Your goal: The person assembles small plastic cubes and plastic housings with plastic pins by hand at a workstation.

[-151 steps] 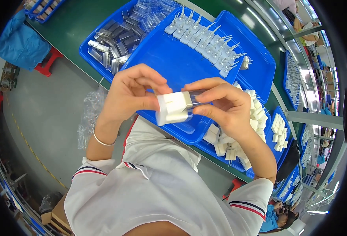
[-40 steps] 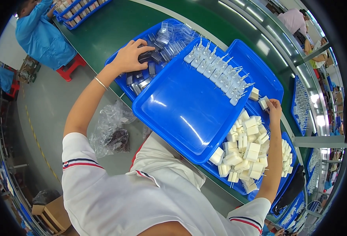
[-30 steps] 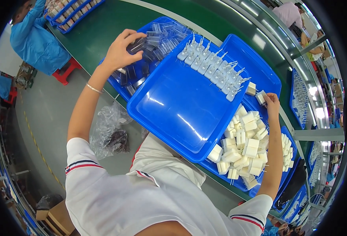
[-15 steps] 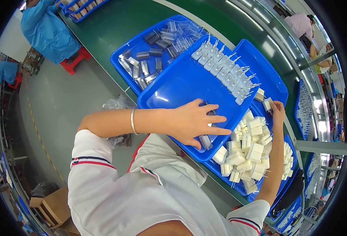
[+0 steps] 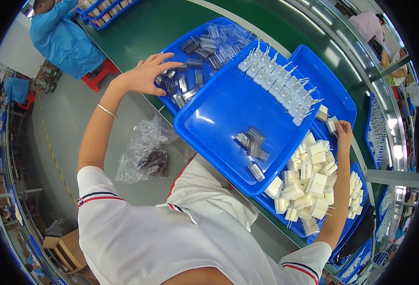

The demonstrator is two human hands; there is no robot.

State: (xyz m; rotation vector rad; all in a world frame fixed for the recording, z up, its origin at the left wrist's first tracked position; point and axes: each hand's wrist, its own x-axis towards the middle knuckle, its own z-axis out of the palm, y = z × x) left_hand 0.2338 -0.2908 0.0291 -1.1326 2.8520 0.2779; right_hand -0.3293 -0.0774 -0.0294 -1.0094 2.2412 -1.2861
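My left hand [image 5: 147, 75] is open, fingers spread, over the left rim of a blue tray [image 5: 170, 51] of clear plastic cases [image 5: 198, 77]; its fingertips are near the cases. Overlapping that one is a second blue tray [image 5: 209, 118], where a few loose clear cases [image 5: 253, 142] lie near its close edge. Rows of small white pieces with upright pins [image 5: 278, 85] line its far right side. My right hand [image 5: 345, 135] pinches a small white block [image 5: 332, 124] at the far edge of a heap of cream-white blocks [image 5: 309, 183], some with metal pins.
Beyond the heap stands another blue tray [image 5: 330, 80]. The trays rest on a green worktop [image 5: 159, 28]. A clear plastic bag [image 5: 145, 147] lies on the floor at left. A person in blue [image 5: 67, 40] sits at the far left, and a metal rail [image 5: 394, 178] juts in at right.
My left hand has left the loose clear cases in the front tray and swung left to the tray behind. My right hand keeps its pinch on the white block.
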